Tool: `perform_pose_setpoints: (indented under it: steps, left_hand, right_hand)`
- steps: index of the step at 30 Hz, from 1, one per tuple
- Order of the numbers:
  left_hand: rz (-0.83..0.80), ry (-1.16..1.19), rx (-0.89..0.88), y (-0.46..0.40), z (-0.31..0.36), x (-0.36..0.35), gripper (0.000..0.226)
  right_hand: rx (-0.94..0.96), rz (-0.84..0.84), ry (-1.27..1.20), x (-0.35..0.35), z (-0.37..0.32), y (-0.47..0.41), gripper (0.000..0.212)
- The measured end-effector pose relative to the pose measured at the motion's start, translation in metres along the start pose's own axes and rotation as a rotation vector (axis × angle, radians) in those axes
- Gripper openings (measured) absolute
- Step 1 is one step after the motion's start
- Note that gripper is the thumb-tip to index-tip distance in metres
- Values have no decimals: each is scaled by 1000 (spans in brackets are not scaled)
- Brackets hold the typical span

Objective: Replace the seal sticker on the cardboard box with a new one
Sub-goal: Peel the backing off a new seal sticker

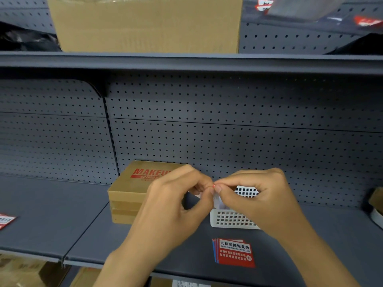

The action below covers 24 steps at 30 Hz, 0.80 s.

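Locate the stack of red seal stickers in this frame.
In the head view, the stack of red seal stickers lies flat near the shelf's front edge, lower right of centre, just in front of the white basket.

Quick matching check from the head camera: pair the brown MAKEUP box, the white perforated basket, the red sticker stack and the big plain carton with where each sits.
Things:
1. brown MAKEUP cardboard box
2. white perforated plastic basket
3. red seal sticker stack
4. big plain cardboard carton

Places:
A. upper shelf
B. front edge of shelf
C. behind right hand
D. behind left hand

Pairs: 1-D, 2-C, 3-B, 4-A
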<state>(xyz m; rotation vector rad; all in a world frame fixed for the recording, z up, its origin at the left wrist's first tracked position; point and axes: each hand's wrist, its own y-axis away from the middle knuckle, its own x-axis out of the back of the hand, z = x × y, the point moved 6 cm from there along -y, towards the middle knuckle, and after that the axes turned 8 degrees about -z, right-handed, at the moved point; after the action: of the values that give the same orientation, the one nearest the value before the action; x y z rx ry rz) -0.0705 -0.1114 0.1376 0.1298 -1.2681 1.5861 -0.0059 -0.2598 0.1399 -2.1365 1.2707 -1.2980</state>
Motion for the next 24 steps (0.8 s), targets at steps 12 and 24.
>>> perform_pose_setpoints:
  steps: [12, 24]
  left_hand:
    - [-13, -13, 18, -1, -4, 1, 8]
    - [42, 482, 372, 12, -28, -16, 10]
  right_hand:
    - [-19, 79, 61, -3, -2, -2, 14]
    - [70, 71, 161, -6, -8, 2, 12]
